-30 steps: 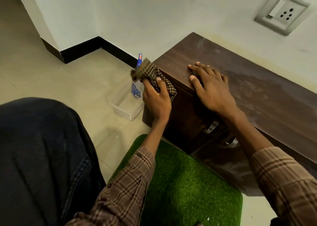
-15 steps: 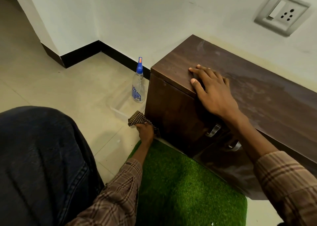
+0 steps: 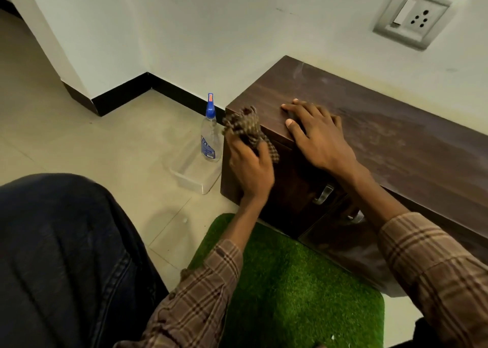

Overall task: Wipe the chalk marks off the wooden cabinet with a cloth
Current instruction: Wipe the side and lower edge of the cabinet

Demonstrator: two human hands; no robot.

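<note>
left hand (image 3: pixel 250 170) with cloth (image 3: pixel 247 128) against cabinet (image 3: pixel 396 141) corner

Tiled floor (image 3: pixel 111 147); spray bottle (image 3: pixel 210 136), clear tray (image 3: pixel 194 174), green mat (image 3: pixel 295 289), cabinet (image 3: pixel 396 141)

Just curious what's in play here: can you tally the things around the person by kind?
Cabinet: 1
Cloth: 1
Spray bottle: 1
Clear tray: 1
Green mat: 1
Wall socket: 1
Total: 6
</note>
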